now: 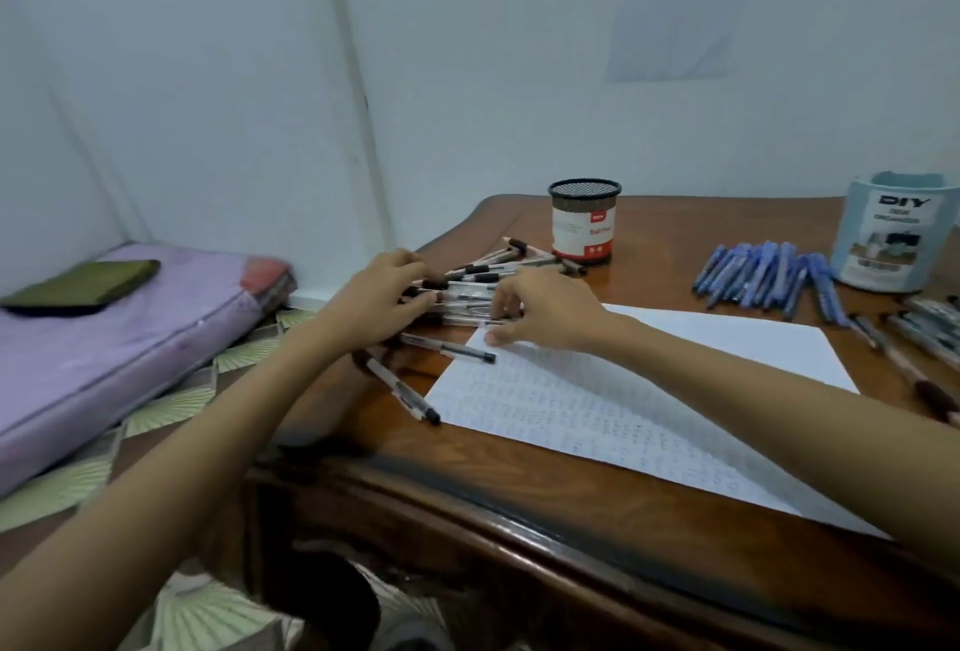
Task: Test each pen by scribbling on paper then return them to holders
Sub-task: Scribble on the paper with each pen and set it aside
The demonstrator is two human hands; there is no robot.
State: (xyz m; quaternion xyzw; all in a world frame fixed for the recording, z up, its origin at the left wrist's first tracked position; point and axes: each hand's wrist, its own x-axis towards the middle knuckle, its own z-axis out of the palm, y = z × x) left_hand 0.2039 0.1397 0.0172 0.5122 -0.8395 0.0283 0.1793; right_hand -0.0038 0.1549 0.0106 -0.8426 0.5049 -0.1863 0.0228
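Observation:
A heap of clear pens with black caps lies at the desk's far left corner. My left hand curls round the heap's left end. My right hand closes its fingers on the right end of the same pens. Two loose black pens lie nearer me, one touching the paper's corner, one at the desk edge. The white paper carries rows of small scribbles. A black mesh holder with a red and white label stands behind the heap.
A light blue organiser stands at the far right, with a row of blue pens beside it. More pens lie along the right edge. The wooden desk has a raised front rim. A purple mattress lies on the floor at left.

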